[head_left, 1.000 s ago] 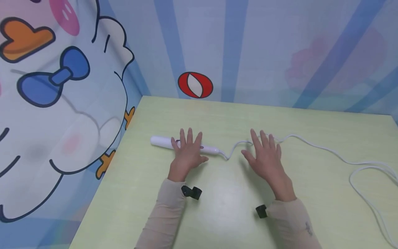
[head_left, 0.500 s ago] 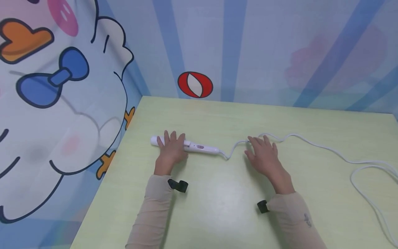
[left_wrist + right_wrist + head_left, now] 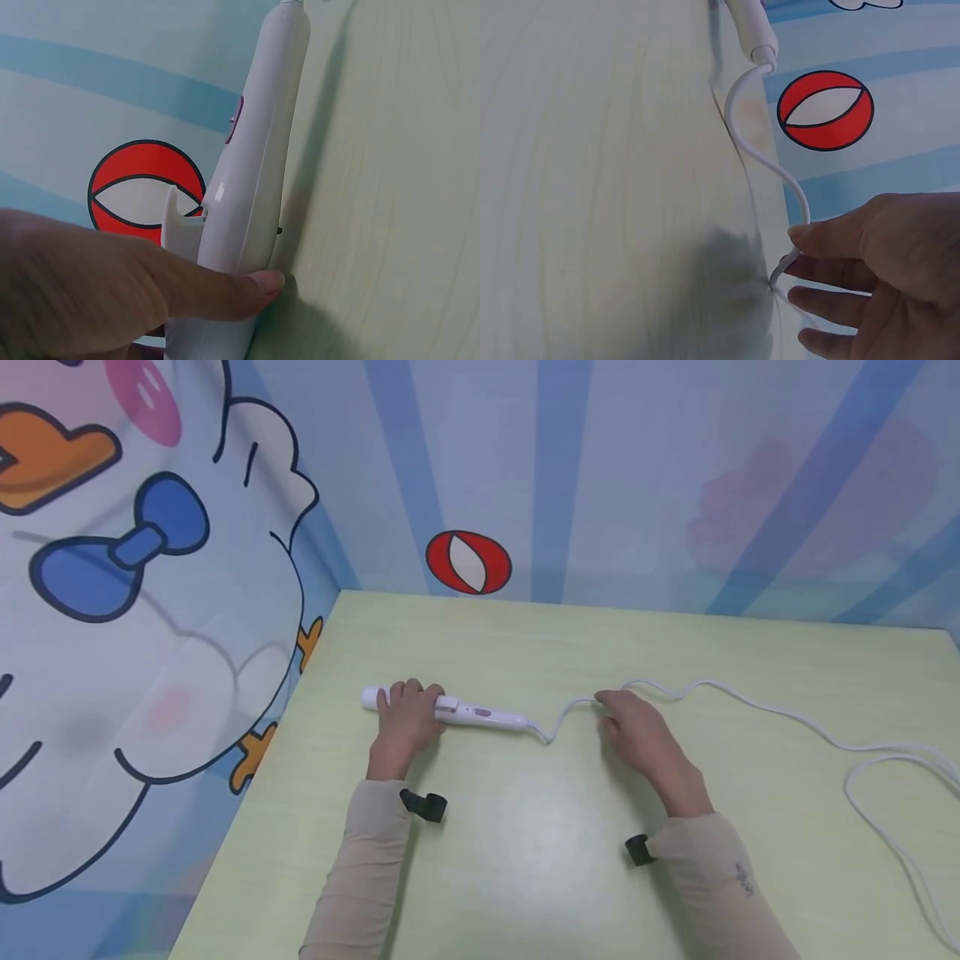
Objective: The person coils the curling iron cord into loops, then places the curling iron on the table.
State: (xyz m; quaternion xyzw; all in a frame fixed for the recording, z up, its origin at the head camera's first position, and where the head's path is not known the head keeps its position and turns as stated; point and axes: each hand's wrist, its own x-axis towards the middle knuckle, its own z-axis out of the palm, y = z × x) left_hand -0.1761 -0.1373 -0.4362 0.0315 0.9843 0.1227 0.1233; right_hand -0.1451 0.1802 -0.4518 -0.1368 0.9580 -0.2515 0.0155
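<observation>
A white curling iron (image 3: 495,719) with a purple switch lies across the table, its cord end to the right. My left hand (image 3: 405,724) grips it around the barrel side, hiding part of the barrel. In the left wrist view the thumb of that hand (image 3: 112,289) wraps over the curling iron (image 3: 251,172) just below the clamp lever (image 3: 180,225). To the right, my right hand (image 3: 641,733) pinches the white cord (image 3: 566,710). In the right wrist view the thumb and forefinger of this hand (image 3: 900,255) close on the cord (image 3: 761,154), the other fingers loosely bent.
The cord runs on to the right and loops near the right edge of the pale green table (image 3: 525,852). Behind the table stands a blue printed backdrop (image 3: 630,485) with a red ball picture. A cartoon-printed panel (image 3: 157,677) borders the left side.
My left hand has slid left along the curling iron from the handle toward the barrel and closed around it. My right hand has come down from spread fingers and pinched the cord.
</observation>
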